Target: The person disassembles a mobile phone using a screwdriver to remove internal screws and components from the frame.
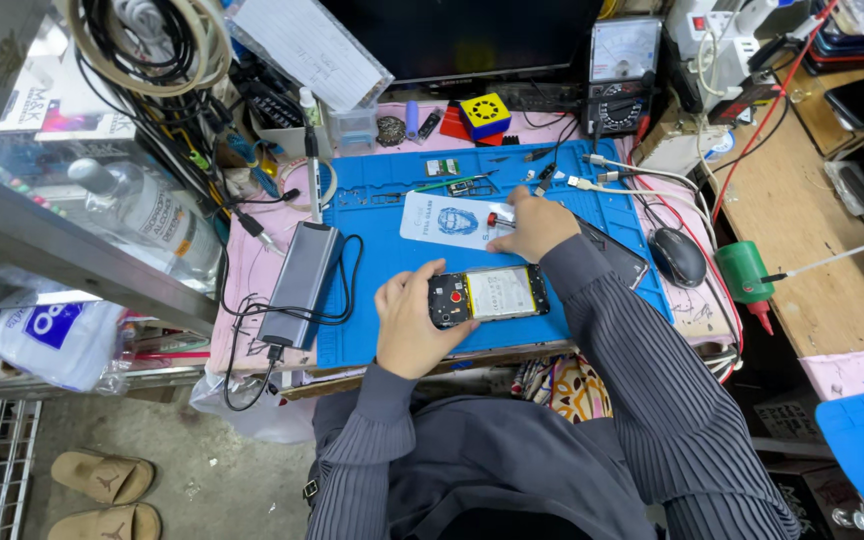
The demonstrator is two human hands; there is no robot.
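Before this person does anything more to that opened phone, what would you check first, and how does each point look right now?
1. Opened black phone with its pale battery showing lies flat on the blue work mat: ok.
2. Left hand steadies the phone at its camera end: ok.
3. Right hand has hold of the small red-handled tool on the white card: cannot tell, fingers cover most of it.
4. Loose screws kept safe: cannot tell, too small to see.
5. Grey power bank with black cable lies clear of the phone: ok.
6. Black computer mouse and cables crowd the right elbow: not ok.
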